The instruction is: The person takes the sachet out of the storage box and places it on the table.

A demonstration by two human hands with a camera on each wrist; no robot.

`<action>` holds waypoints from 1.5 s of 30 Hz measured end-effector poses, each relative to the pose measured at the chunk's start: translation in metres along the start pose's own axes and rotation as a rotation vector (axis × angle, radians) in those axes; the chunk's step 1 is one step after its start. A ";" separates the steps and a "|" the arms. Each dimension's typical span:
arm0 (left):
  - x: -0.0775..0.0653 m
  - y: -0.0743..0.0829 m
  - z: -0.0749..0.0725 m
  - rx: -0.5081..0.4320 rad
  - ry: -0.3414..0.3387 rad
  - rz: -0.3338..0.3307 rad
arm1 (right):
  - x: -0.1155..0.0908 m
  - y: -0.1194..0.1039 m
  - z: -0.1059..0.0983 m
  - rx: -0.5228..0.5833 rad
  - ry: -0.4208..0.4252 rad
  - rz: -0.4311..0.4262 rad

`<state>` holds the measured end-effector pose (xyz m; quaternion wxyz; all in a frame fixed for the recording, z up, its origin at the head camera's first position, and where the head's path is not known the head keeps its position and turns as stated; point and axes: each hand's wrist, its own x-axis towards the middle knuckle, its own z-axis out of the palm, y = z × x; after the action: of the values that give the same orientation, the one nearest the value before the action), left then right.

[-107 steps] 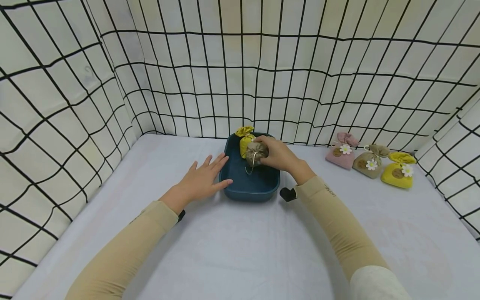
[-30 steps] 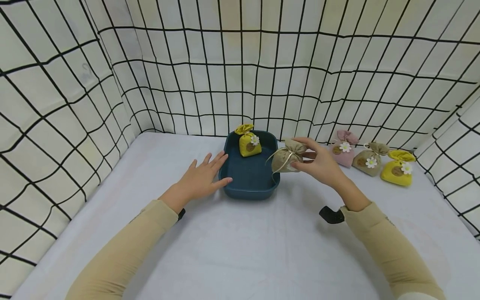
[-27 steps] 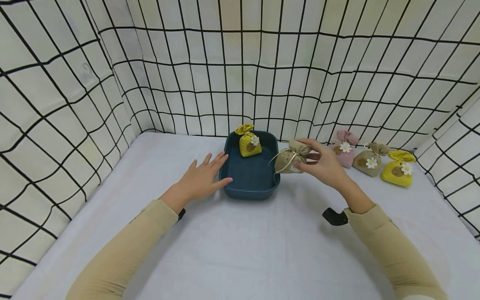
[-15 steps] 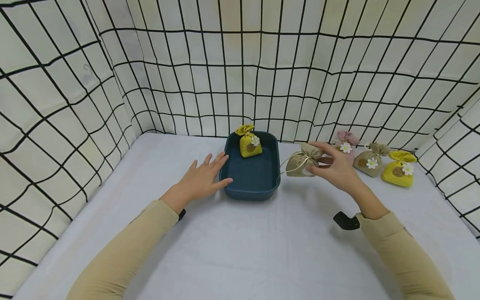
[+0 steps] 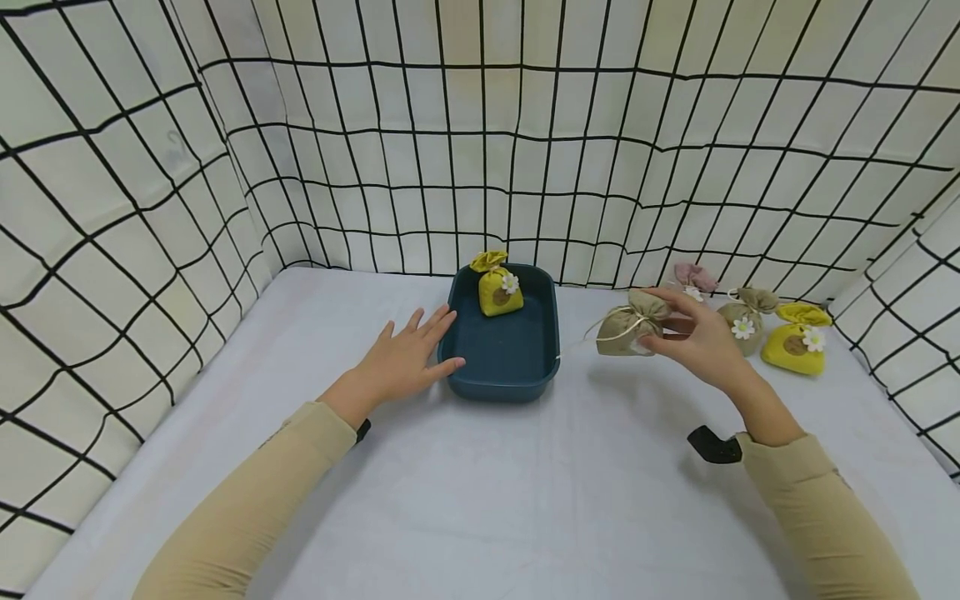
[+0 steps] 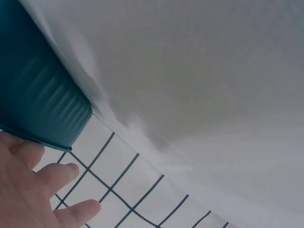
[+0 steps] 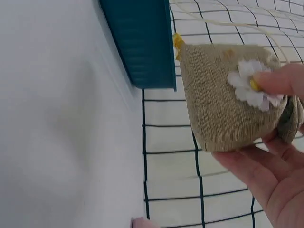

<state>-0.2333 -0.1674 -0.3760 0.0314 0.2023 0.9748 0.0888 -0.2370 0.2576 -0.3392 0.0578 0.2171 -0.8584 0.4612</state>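
My right hand (image 5: 701, 343) grips a beige drawstring sachet (image 5: 628, 330) between thumb and fingers, held above the table to the right of the blue basin (image 5: 501, 390). In the right wrist view the thumb presses on the white flower of the sachet (image 7: 223, 95). A thin cord trails from its tied neck toward the basin. My left hand (image 5: 403, 360) lies with fingers spread at the basin's left rim; the left wrist view shows the fingers (image 6: 57, 175) beside the rim. Inside the basin, at the back, sits a yellow sachet (image 5: 498, 292) with a white flower.
At the back right stand a pink sachet (image 5: 695, 277), partly hidden behind my right hand, another beige sachet (image 5: 738, 315) and another yellow sachet (image 5: 795, 343). A black wire grid (image 5: 420, 158) over white sheeting encloses the white table (image 5: 465, 492) at the back and sides.
My right hand has lifted the beige sachet out of the basin and carried it to the right, toward the row of sachets. The left hand has stayed in place.
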 end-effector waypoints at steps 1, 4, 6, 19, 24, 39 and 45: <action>0.000 0.000 0.000 -0.001 -0.001 -0.001 | -0.001 0.001 -0.002 -0.003 0.002 -0.002; 0.000 0.000 0.000 0.000 0.000 -0.002 | -0.003 0.005 -0.006 -0.012 -0.001 -0.003; -0.001 0.001 0.000 0.000 -0.002 -0.004 | -0.005 0.008 -0.010 -0.018 -0.006 0.006; -0.001 0.000 0.000 -0.013 -0.005 -0.006 | -0.017 0.021 -0.030 0.000 0.046 0.023; -0.001 0.000 0.000 -0.011 -0.012 -0.008 | -0.021 0.026 -0.039 -0.029 0.056 0.072; 0.001 -0.001 0.000 -0.008 -0.029 -0.014 | -0.026 0.039 -0.050 -0.056 0.047 0.225; 0.001 -0.001 0.000 -0.008 -0.017 -0.010 | -0.029 0.044 -0.056 -0.062 0.065 0.252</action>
<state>-0.2341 -0.1677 -0.3764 0.0409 0.1981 0.9751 0.0910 -0.2354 0.3337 -0.3502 0.0338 0.0906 -0.8904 0.4448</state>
